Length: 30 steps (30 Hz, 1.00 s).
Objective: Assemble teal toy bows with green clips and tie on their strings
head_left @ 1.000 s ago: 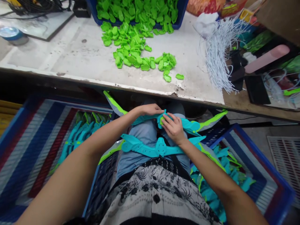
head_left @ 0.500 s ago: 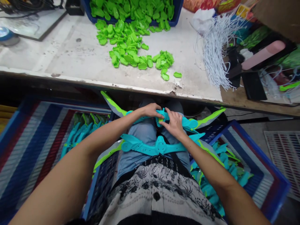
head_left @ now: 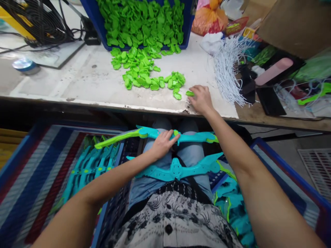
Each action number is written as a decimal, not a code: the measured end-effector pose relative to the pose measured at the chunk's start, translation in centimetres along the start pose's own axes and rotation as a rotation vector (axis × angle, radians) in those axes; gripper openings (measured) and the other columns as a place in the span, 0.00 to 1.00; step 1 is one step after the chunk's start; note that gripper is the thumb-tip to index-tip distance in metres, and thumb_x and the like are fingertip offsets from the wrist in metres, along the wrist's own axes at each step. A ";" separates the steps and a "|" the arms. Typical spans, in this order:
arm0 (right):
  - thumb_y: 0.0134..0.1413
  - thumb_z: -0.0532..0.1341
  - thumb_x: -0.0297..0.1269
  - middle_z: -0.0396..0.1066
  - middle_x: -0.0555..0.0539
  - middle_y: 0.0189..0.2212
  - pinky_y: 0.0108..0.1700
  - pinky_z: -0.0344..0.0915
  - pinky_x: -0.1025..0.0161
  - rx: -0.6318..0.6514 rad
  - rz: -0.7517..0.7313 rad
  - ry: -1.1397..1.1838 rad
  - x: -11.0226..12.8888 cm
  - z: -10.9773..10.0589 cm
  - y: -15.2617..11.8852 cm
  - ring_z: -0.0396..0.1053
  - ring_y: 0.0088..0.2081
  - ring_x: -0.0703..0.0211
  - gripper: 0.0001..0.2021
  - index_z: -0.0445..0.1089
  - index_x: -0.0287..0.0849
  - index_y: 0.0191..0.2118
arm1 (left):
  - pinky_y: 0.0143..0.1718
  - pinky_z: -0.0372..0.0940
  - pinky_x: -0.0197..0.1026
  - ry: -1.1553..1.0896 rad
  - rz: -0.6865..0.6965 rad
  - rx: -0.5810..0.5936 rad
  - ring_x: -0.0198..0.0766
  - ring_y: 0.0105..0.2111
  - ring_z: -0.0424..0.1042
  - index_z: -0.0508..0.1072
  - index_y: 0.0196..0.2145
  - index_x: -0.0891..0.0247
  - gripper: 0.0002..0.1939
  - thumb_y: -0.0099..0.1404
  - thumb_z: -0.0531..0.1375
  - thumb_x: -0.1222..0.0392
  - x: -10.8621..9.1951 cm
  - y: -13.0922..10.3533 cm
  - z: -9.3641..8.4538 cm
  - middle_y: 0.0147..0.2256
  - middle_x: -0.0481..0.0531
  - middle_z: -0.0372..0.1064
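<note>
My left hand [head_left: 163, 143] is closed on the middle of a turquoise toy bow [head_left: 193, 137] with lime-green limbs, held across my knees. A small green part shows at the bow's centre beside my fingers. Out on the table, my right hand [head_left: 201, 99] has its thumb and fingertips closed on a small green plastic piece [head_left: 190, 93]. A second turquoise toy bow [head_left: 176, 169] lies across my lap, nearer to my waist. Loose green plastic pieces [head_left: 141, 77] are spread on the table left of my right hand.
A blue bin [head_left: 188, 34] full of green pieces stands at the table's back. White cords [head_left: 227, 72] lie to the right, by a black phone-like slab [head_left: 270, 101]. Crates with striped liners flank my legs, the left crate [head_left: 54, 165] and right crate [head_left: 284, 182] holding turquoise bows.
My right hand has left the bow and reached forward to the single green piece on the table. My left hand still holds the bow, which is now tilted differently. The camera view has shifted.
</note>
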State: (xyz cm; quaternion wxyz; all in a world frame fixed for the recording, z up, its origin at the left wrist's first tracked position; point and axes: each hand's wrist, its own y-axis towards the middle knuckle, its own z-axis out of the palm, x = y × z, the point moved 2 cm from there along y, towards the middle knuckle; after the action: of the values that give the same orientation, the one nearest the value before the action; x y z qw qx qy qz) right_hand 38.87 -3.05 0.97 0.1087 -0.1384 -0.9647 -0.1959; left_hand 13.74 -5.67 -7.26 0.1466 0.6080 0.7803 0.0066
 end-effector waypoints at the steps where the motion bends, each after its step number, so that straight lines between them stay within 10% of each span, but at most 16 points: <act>1: 0.53 0.58 0.33 0.69 0.40 0.48 0.53 0.58 0.46 0.046 0.012 -0.008 -0.3 0.5 1.1 0.61 0.50 0.44 0.13 0.71 0.39 0.46 | 0.52 0.58 0.53 0.003 -0.019 -0.020 0.50 0.53 0.62 0.60 0.60 0.57 0.25 0.66 0.47 0.67 -0.4 -0.6 0.2 0.57 0.64 0.58; 4: 0.55 0.56 0.31 0.72 0.40 0.43 0.51 0.60 0.50 0.121 0.038 0.018 -1.4 0.5 2.7 0.65 0.46 0.48 0.11 0.72 0.37 0.42 | 0.54 0.57 0.54 -0.091 -0.094 0.027 0.53 0.56 0.60 0.64 0.57 0.61 0.21 0.67 0.49 0.61 -1.9 -2.6 -0.1 0.57 0.65 0.59; 12: 0.44 0.67 0.37 0.67 0.53 0.17 0.32 0.61 0.63 0.688 0.090 0.153 -5.9 -3.4 4.1 0.64 0.22 0.65 0.07 0.77 0.39 0.30 | 0.35 0.63 0.42 -0.562 -0.395 0.677 0.49 0.38 0.73 0.62 0.57 0.61 0.31 0.60 0.57 0.43 -4.4 -3.9 -0.5 0.36 0.56 0.73; 18: 0.42 0.67 0.40 0.73 0.45 0.29 0.39 0.64 0.57 0.249 0.056 -0.006 -6.0 -3.0 2.3 0.69 0.33 0.55 0.14 0.77 0.39 0.37 | 0.32 0.60 0.39 -0.656 -0.444 0.593 0.44 0.34 0.71 0.66 0.52 0.62 0.28 0.56 0.61 0.47 -3.4 -2.8 0.3 0.34 0.52 0.72; 24: 0.49 0.62 0.40 0.74 0.40 0.37 0.48 0.61 0.48 0.095 -0.001 -0.003 -5.6 -2.0 -1.1 0.68 0.43 0.44 0.12 0.76 0.39 0.37 | 0.29 0.55 0.37 -0.714 -0.480 0.494 0.39 0.30 0.66 0.71 0.44 0.66 0.25 0.53 0.63 0.47 -2.8 -1.5 0.3 0.30 0.50 0.68; 30: 0.56 0.59 0.41 0.73 0.43 0.43 0.49 0.62 0.51 0.054 -0.214 0.247 2.1 -3.0 -11.7 0.67 0.46 0.51 0.11 0.72 0.43 0.42 | 0.23 0.54 0.35 -1.057 -0.528 0.623 0.33 0.23 0.58 0.69 0.29 0.65 0.22 0.61 0.52 0.41 -1.7 -0.7 0.8 0.22 0.46 0.59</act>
State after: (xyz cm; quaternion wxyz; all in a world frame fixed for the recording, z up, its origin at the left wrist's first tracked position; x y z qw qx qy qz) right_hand 33.72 -14.18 0.16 0.2088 -0.0070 -0.9581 -0.1958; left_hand 13.61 -7.61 -7.80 0.3234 0.3320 0.6914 -0.5541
